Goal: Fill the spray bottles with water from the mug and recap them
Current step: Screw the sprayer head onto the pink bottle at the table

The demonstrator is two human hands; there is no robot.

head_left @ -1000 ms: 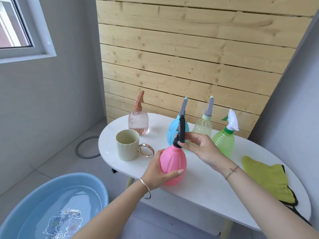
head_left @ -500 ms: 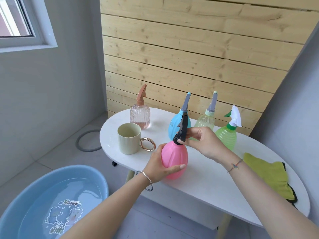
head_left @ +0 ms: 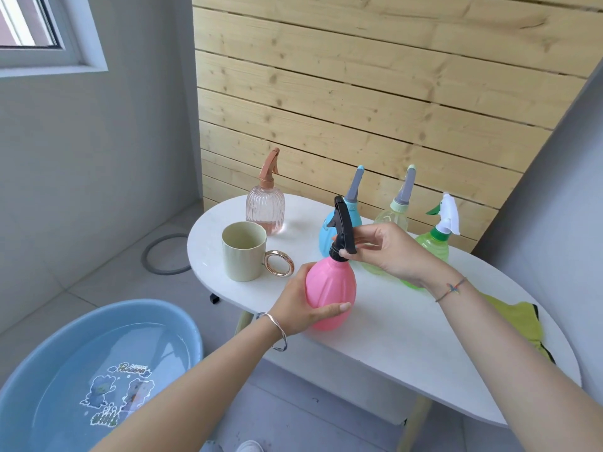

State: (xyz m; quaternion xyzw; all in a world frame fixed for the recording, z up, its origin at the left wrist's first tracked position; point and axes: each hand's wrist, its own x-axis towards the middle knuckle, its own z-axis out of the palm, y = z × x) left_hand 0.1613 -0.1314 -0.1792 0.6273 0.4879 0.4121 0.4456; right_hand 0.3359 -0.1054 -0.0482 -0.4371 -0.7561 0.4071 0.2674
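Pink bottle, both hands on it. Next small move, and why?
Probably: right hand twists the black spray head while left hand steadies the pink bottle. The head sits on the neck, pinched at its base; the bottle stands on the table. Loosening or tightening: cannot tell.

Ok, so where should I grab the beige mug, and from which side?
Probably by the gold ring handle, coming from the right of the mug, since the ring sticks out there toward the pink bottle. The mug stands upright, so hooking fingers through the ring should keep it level.
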